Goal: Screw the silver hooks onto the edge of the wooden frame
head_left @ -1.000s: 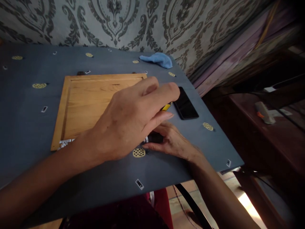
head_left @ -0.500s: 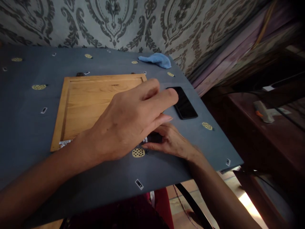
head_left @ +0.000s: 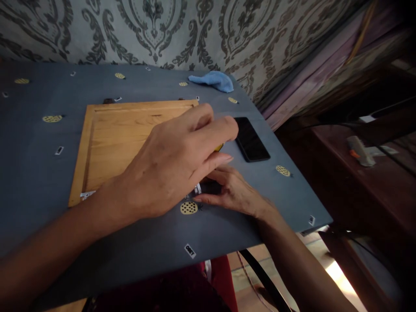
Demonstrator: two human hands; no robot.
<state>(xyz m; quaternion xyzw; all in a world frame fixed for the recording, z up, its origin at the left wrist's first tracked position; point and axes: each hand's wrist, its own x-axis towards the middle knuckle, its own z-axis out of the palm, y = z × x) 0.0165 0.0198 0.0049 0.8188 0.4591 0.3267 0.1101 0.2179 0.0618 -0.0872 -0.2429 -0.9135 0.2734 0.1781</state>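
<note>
A framed wooden panel [head_left: 120, 138] lies flat on the table, with a silver metal hinge [head_left: 87, 195] at its near left corner. My left hand [head_left: 169, 164] is over the panel's near right part, fingers curled round something mostly hidden. A bit of yellow, perhaps a handle [head_left: 219, 147], shows beneath its fingers. Just below, my right hand [head_left: 230, 190] has its thumb and fingers closed about a dark piece [head_left: 212, 187] at the panel's near right corner. Beside that piece shows a small silver metal part [head_left: 198, 189]. My left hand hides how these parts meet.
A black phone [head_left: 251, 141] lies right of the panel. Behind it is a crumpled blue cloth [head_left: 214, 81] near the patterned curtain [head_left: 156, 30]. A blue pineapple-print cover [head_left: 130, 247] spreads over the table. To the right stands a dark red surface with small items.
My left hand has shifted slightly left and turned a little, so the yellow bit now shows under its fingers. My right hand stays nearly still.
</note>
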